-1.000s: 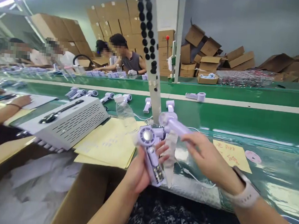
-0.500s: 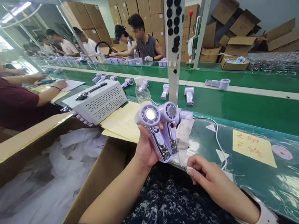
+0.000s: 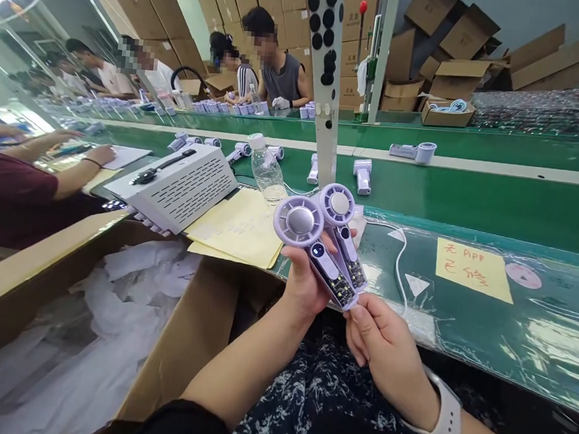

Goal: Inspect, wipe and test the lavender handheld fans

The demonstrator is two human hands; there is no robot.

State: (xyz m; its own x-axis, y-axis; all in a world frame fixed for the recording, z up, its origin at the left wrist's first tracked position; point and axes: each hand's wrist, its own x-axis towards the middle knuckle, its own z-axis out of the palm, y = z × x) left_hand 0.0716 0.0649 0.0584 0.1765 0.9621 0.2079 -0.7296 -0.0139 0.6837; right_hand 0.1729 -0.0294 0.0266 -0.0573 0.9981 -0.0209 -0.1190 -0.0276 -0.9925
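Note:
Two purple handheld fans are in my left hand (image 3: 304, 285), its fingers wrapped round their handles. The nearer fan (image 3: 299, 221) has a silver disc, a small lit display and a bare circuit board in its handle. Behind it and to the right, the second fan (image 3: 339, 204) also shows its circuit board. My right hand (image 3: 378, 331) has thumb and fingers pinched together at the lower end of the nearer fan's handle. Whatever small part lies between those fingertips is hidden.
A grey metal box (image 3: 182, 185), yellow paper (image 3: 241, 226) and a plastic bottle (image 3: 267, 172) stand left. Below is a carton (image 3: 201, 317) of white wrapping. A white post (image 3: 327, 126) rises ahead; beyond it are fans on a green belt (image 3: 471, 198) and several people.
My right hand has moved left to the bottom of the fans. The fans have shifted slightly right, and the nearer fan's bright disc now looks duller. The view has turned a little.

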